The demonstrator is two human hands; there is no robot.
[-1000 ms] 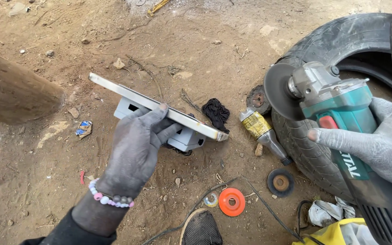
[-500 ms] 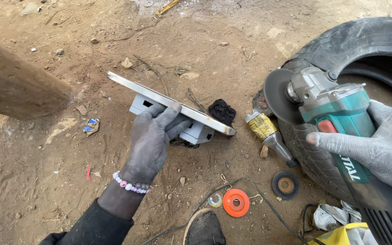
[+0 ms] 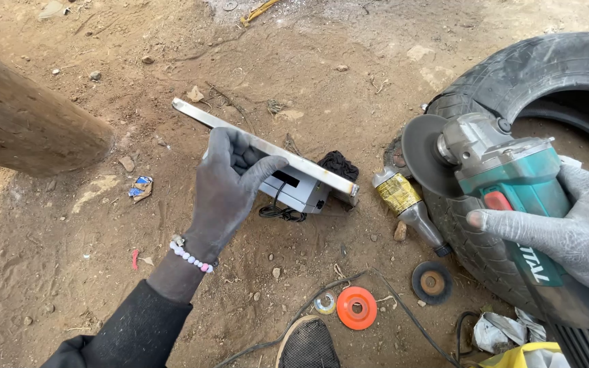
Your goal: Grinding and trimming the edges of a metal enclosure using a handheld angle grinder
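Near middle, over dirt: left hand point(image 3: 230, 184) clamped on one long flat shiny metal bar point(image 3: 267, 148), tilted, above one grey box point(image 3: 294, 187). Right: right hand point(image 3: 567, 232) wrapped tight round one green grinder point(image 3: 506, 177), dark disc, beside tyre point(image 3: 533, 75).

Bright, even daylight falls from above; shadows are soft and short, the picture sharp, with mild stretching at the edges.

Left hand point(image 3: 230, 184): black sleeve point(image 3: 138, 330), pink-white bead bracelet point(image 3: 189, 257). Right hand point(image 3: 567, 232): dusty.
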